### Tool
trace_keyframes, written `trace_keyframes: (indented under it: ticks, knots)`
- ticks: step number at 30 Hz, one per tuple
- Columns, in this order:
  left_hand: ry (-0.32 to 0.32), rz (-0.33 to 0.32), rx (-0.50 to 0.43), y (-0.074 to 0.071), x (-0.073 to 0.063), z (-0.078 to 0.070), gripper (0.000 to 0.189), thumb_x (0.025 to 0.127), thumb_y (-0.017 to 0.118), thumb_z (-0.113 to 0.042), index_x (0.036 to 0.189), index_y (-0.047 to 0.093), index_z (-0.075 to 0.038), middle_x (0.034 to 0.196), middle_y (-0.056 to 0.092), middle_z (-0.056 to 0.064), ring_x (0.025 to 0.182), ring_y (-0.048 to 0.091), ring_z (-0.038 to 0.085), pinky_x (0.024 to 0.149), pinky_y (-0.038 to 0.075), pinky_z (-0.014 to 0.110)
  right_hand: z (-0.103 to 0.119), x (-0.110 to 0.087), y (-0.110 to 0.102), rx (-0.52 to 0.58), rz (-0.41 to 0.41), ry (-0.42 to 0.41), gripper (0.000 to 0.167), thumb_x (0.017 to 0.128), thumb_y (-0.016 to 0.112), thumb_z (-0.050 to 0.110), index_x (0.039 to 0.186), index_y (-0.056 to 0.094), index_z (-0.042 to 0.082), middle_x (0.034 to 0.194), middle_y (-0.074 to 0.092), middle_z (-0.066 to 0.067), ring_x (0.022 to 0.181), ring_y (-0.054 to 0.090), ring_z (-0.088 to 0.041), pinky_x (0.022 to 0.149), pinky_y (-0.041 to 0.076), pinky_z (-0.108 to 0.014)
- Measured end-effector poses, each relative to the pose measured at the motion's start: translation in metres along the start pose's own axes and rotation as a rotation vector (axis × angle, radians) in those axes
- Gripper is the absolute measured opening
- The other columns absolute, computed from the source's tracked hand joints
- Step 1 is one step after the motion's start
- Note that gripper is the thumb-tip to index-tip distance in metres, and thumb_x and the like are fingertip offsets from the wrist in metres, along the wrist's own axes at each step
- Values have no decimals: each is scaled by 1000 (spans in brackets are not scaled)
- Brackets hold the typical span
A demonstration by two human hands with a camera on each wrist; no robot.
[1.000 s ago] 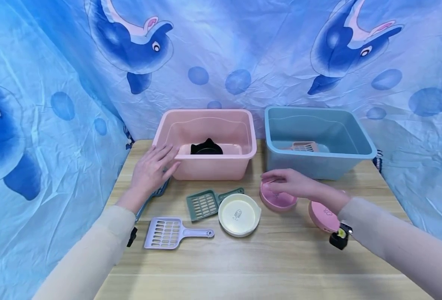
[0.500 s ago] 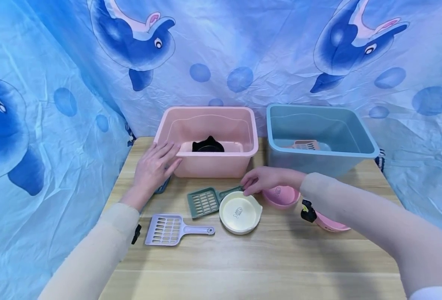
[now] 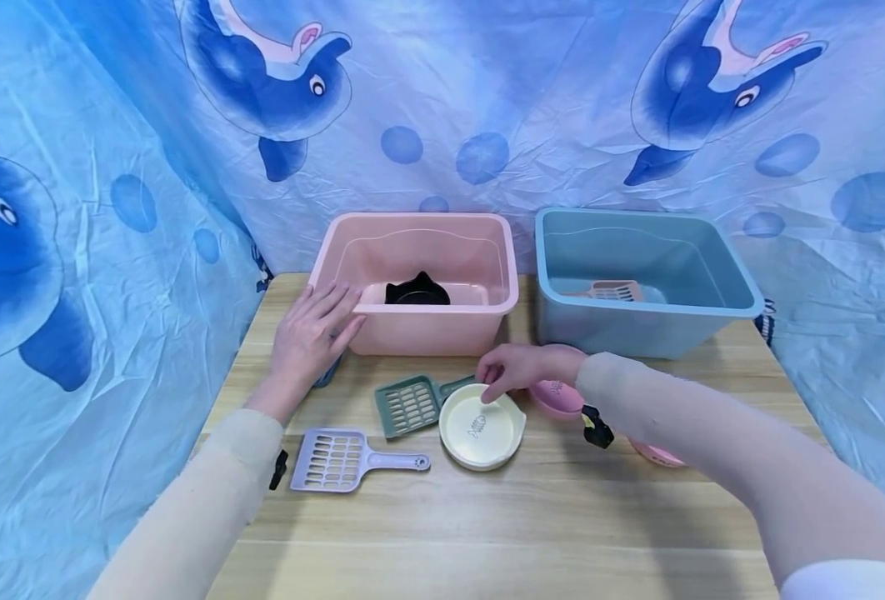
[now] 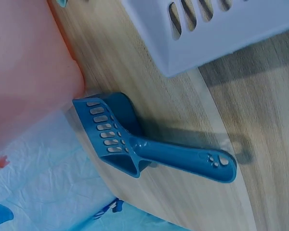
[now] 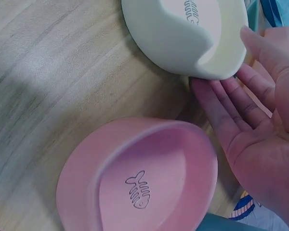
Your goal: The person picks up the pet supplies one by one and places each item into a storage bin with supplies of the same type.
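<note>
My right hand [image 3: 516, 371] grips the far rim of a cream pet bowl [image 3: 480, 429] with a fish-bone print. In the right wrist view the thumb lies over the bowl's inner edge, with the fingers against its outer wall. My left hand [image 3: 311, 325] lies with fingers extended on the front left corner of the pink bin [image 3: 431, 333]. Beside the cream bowl is a green litter scoop [image 3: 408, 406], its handle partly hidden behind bowl and hand. A pink bowl [image 5: 86, 178] stands close to the right hand.
A lilac litter scoop [image 3: 330, 462] lies front left; a dark blue scoop [image 4: 183, 159] sits under the left forearm. The pink bin holds a black cat-eared bowl [image 3: 417, 290]. A pale pink scoop [image 3: 617, 290] lies in the blue bin [image 3: 648, 325]. Another pink bowl [image 3: 656, 452] is half hidden by the right sleeve.
My right hand has moved left from above the pink bowl to the cream bowl and taken hold of its rim. The left hand stays at the pink bin.
</note>
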State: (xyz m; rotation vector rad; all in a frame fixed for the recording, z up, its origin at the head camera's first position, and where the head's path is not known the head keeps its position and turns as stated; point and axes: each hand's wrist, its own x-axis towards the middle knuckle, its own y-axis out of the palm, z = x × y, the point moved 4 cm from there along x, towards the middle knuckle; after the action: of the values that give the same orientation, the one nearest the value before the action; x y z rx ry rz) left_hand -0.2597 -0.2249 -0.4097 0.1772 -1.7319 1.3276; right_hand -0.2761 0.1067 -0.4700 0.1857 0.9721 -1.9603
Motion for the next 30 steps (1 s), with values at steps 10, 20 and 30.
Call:
trace_keyframes:
  ticks: [10, 20, 30]
  knots:
    - [-3, -19, -11, 3, -8, -5, 50, 93, 83, -25, 138, 72, -7, 137, 70, 21, 127, 68, 44, 117, 45, 63, -3, 13, 11, -45, -5, 3, 24, 91, 86, 15, 108, 71, 10, 94, 67, 1, 68, 58, -11, 59, 49, -21]
    - [-22, -33, -6, 3, -5, -3, 50, 91, 86, -23, 137, 74, -8, 135, 71, 21, 127, 68, 44, 117, 45, 63, -1, 26, 11, -60, 39, -64, 17, 89, 84, 4, 100, 70, 8, 83, 64, 3, 64, 56, -9, 56, 49, -20]
    - [-22, -38, -6, 3, -3, -2, 50, 91, 85, -25, 137, 73, -8, 136, 70, 21, 127, 68, 43, 117, 44, 64, 6, 30, 9, -69, 63, -19, 19, 90, 82, 1, 100, 71, 12, 84, 63, 0, 69, 61, -14, 58, 57, -27]
